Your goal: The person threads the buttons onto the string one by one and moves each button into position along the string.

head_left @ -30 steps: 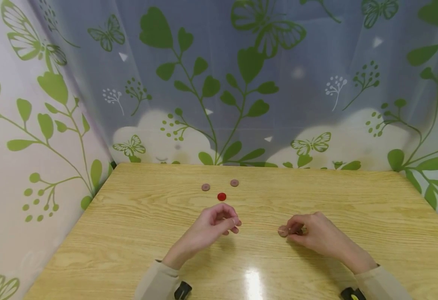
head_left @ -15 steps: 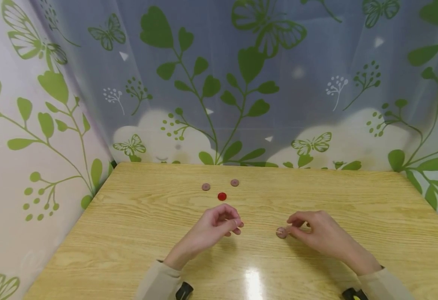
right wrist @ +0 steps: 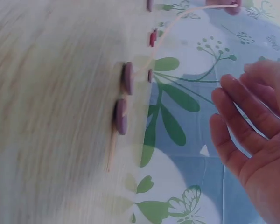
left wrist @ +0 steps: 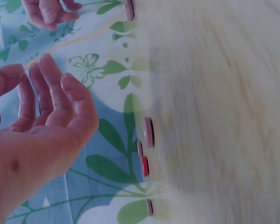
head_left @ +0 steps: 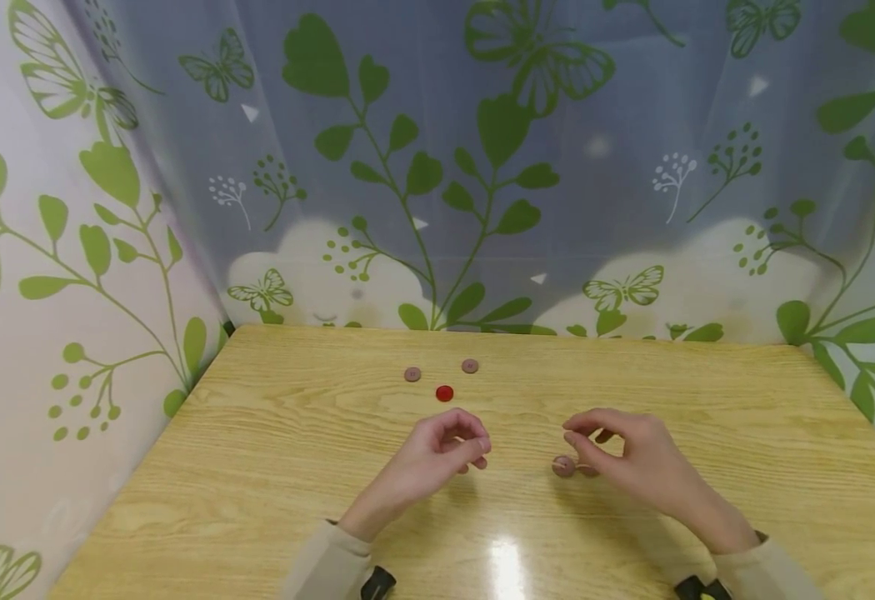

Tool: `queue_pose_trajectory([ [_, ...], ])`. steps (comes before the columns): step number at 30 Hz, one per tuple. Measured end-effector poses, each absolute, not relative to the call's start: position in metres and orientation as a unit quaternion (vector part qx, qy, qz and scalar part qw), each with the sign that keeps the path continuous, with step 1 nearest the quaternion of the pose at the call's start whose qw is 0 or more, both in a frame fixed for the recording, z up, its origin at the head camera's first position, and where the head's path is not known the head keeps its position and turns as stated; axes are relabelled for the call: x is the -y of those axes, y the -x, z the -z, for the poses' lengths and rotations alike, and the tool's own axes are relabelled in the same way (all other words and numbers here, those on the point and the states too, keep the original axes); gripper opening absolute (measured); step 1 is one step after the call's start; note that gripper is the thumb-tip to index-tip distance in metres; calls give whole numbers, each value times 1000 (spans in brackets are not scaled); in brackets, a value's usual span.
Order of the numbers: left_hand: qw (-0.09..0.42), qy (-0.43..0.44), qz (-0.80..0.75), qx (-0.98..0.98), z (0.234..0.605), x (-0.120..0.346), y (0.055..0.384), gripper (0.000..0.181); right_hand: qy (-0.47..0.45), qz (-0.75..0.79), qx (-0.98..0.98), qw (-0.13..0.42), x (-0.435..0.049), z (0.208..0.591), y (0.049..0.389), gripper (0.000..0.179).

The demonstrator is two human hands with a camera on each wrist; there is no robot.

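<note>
In the head view my left hand [head_left: 448,450] is raised over the table, thumb and index finger meeting at the tips. They pinch the end of a thin pale cord [right wrist: 177,21], which the right wrist view shows arching down to two brown buttons threaded on it. These threaded buttons [head_left: 563,466] lie side by side on the table, the second one [right wrist: 121,116] partly behind my right thumb in the head view. A short tail of cord [right wrist: 111,154] trails past them. Just above hovers my right hand [head_left: 632,454], fingers loosely bent and holding nothing.
Farther back on the wooden table [head_left: 295,433] lie a red button [head_left: 444,393] and two brown ones, a left one [head_left: 412,374] and a right one [head_left: 470,366]. Another brown button [left wrist: 148,132] shows in the left wrist view. A patterned cloth [head_left: 437,167] hangs behind.
My right hand has let go of the threaded buttons and lifted a little up and to the left, leaving them on the table. My left hand has shifted slightly right.
</note>
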State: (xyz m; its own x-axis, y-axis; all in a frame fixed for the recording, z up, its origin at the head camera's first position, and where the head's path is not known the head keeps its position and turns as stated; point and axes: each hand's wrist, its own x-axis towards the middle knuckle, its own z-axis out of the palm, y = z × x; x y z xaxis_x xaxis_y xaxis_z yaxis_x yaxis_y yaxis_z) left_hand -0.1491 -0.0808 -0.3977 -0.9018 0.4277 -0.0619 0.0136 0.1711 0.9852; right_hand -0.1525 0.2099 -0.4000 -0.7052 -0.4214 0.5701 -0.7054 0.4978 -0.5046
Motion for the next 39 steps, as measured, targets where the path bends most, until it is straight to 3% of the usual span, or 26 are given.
queue_pose_trajectory([
  [7, 165, -112, -646, -737, 398, 75, 150, 18, -316, -408, 836, 186, -206, 396, 151, 27],
  [18, 190, -99, -672, -709, 397, 66, 149, 21, -363, -452, 802, 142, -188, 406, 150, 24],
  [39, 231, -67, -712, -659, 399, 61, 149, 18, -371, -427, 807, 169, -163, 408, 149, 16],
])
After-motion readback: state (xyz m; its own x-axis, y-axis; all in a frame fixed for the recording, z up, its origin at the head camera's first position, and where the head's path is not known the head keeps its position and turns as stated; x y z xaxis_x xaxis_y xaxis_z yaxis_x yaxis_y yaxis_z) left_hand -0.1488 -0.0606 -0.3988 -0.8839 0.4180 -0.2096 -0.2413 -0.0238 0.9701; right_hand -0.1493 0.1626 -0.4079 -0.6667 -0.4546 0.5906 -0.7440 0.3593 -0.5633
